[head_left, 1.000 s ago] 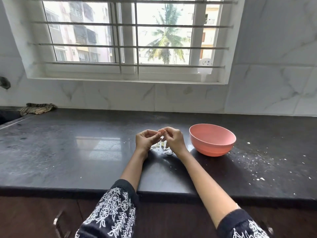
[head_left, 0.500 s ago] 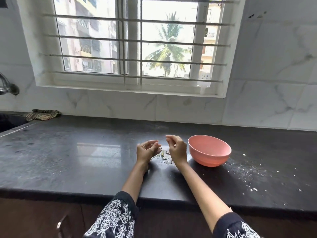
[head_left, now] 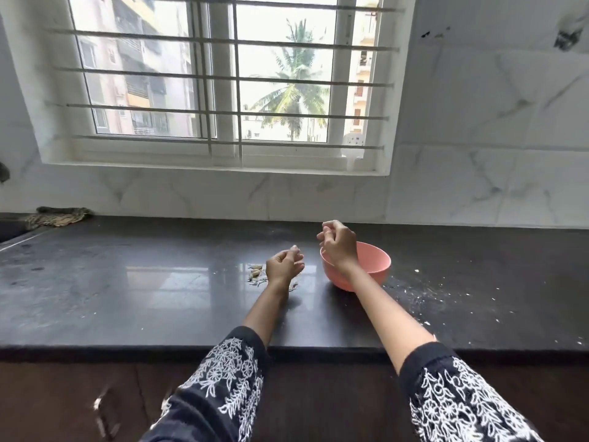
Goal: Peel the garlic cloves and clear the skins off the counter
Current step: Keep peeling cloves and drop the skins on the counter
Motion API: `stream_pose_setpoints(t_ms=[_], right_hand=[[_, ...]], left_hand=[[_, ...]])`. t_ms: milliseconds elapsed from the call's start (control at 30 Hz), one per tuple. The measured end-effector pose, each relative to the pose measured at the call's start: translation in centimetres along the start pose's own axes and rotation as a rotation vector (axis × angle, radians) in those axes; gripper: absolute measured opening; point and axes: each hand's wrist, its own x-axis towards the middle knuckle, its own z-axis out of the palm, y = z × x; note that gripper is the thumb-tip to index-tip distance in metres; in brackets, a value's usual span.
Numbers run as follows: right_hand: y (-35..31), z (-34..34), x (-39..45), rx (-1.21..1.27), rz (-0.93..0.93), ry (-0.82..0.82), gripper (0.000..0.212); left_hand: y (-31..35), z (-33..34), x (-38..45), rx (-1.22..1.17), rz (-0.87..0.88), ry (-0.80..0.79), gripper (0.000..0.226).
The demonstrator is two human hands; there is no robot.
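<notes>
A small heap of garlic cloves and papery skins (head_left: 256,273) lies on the dark counter (head_left: 153,282). My left hand (head_left: 284,266) hovers just to the right of the heap, its fingers loosely curled and nothing clearly held. Raised above the near-left rim of the pink bowl (head_left: 371,266), my right hand (head_left: 338,243) has its fingertips pinched together on a small pale piece that looks like a garlic clove. The inside of the bowl is hidden from here.
White flecks of skin (head_left: 424,298) are scattered over the counter to the right of the bowl. A crumpled cloth (head_left: 59,215) lies at the far left by the sink edge. A marble wall and a barred window stand behind the counter.
The hands, joined over the heap a second ago, have parted. My right hand has risen and moved right over the bowl, while my left stays by the heap. The camera has tilted up.
</notes>
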Motion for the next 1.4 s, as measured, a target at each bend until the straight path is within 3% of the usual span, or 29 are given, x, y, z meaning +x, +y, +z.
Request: stream_pose_setpoints(t_ms=[100,233,367,567,867,1033,1167,1267,1400], right_hand=[[1.3,-2.2,0.1,-0.025,0.07,-0.03,0.014],[2.5,-5.3,0.5,-0.199,0.097,-0.161,0.016],[3.6,-7.6,0.4,-0.259,0.131,-0.215,0.027],[4.0,-8.6,-0.7,-0.119,0.101,-0.211,0.027],[3.7,-8.0,-0.8,-0.259,0.105,-0.277,0.024],[3.1,-7.3,-0.4,-0.282,0.072,-0.286,0.023],[3.1,-7.1,0.4,-0.435,0.069,-0.358,0.025],[3.0,-6.5,0.9,-0.41,0.055,-0.281,0.025],[1.4,-4.2,0.8,-0.314,-0.052,-0.16,0.022]], left_hand=[[-0.2,3.2,0.4,0.054,-0.1,0.006,0.027],[-1.4,6.6,1.0,0.35,-0.145,-0.069,0.033],[-2.6,7.1,-1.4,0.423,0.025,-0.044,0.051],[-4.1,6.7,-2.2,0.457,0.21,-0.076,0.069],[-3.6,7.3,-3.7,0.436,0.156,-0.069,0.066],[-3.3,7.3,-2.3,0.51,0.096,-0.08,0.051],[-2.3,7.2,-1.5,0.577,0.086,-0.114,0.042],[-1.9,5.5,-0.9,0.617,0.141,-0.069,0.045],[-1.6,0.5,0.9,0.748,0.297,0.058,0.027]])
